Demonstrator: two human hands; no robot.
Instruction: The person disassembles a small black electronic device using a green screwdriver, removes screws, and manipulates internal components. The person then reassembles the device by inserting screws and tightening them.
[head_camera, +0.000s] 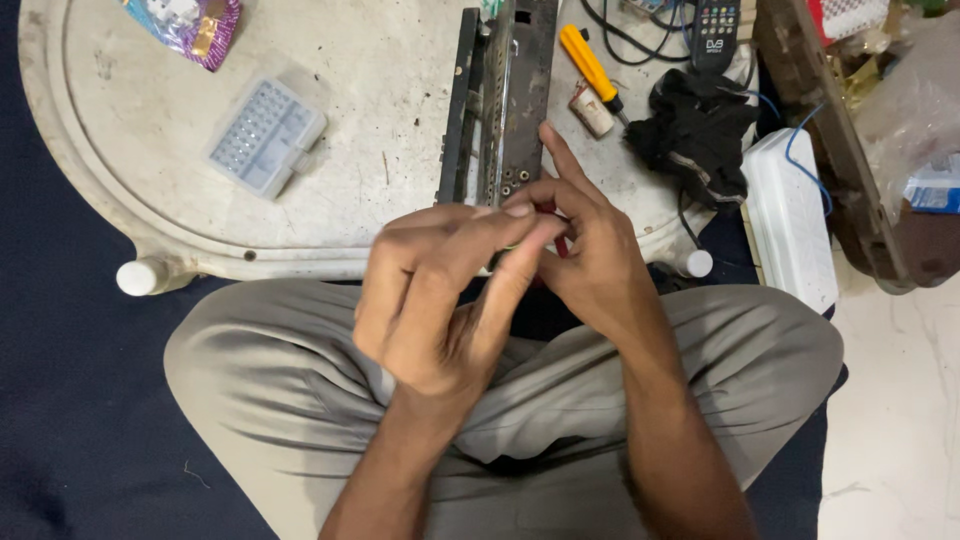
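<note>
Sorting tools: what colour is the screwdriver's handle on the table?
Yellow-orange, seen in the head view: screwdriver.

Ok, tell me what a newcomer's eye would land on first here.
First the two hands, left hand and right hand, meeting at centre frame above the lap and pinching a small red thing, too hidden to identify. Just beyond them a long dark metal chassis lies on the round white table, with a yellow-handled screwdriver to its right.
</note>
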